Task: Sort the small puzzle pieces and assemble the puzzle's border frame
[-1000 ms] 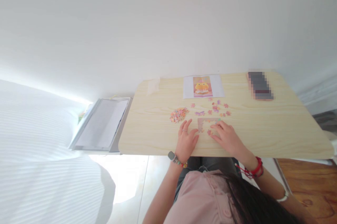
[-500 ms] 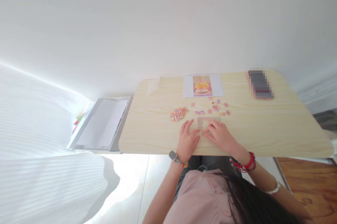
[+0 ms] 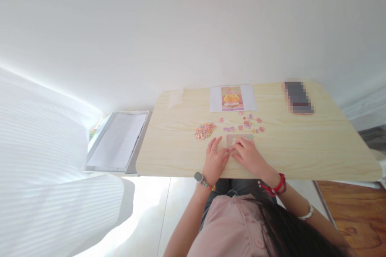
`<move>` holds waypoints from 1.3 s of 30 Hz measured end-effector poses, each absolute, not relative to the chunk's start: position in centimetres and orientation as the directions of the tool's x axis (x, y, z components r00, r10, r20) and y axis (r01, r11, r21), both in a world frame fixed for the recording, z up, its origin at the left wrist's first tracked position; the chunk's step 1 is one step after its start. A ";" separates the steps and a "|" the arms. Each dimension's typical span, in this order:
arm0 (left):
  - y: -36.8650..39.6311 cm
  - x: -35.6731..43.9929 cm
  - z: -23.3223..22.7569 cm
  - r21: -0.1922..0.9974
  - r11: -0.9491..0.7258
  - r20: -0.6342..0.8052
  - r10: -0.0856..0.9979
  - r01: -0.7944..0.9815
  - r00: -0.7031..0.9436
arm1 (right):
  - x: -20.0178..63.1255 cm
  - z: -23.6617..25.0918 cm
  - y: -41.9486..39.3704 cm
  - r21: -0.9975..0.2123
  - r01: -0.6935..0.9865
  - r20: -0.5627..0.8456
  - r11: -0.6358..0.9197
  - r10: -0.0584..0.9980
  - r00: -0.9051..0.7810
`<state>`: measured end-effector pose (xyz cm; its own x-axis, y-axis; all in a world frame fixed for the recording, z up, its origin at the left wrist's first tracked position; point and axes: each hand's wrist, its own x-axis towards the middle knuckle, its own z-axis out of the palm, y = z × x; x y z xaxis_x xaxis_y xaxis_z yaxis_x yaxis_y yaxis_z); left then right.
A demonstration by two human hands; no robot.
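A partly assembled jigsaw puzzle with a pinkish border lies flat near the table's front edge. At its lower left corner rests my left hand, fingers spread and thumb at the border. My right hand covers the puzzle's right and lower part, its fingers bent and drawn together; whatever is at the fingertips is too small to make out. Beyond the puzzle lie several loose pink and purple puzzle pieces. A heap of mixed puzzle pieces sits to the left, just past my left fingers.
Behind the pieces, a printed sheet shows a yellow cartoon figure. A blurred-out phone lies at the back right of the wooden table. A clear wrapper is at the back left. Papers lie in a grey tray beside the table.
My right hand has shifted slightly left over the puzzle, and its forearm has swung left a little. My left hand stays almost in place.
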<state>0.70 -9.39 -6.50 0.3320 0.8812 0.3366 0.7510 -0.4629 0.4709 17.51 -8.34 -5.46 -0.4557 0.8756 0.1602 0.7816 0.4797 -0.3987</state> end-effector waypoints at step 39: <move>-9.1 0.8 -6.9 0.451 -0.446 0.359 0.884 0.773 0.300 | 17.0 -6.0 -9.3 -0.284 0.779 0.272 0.560 0.825 -0.494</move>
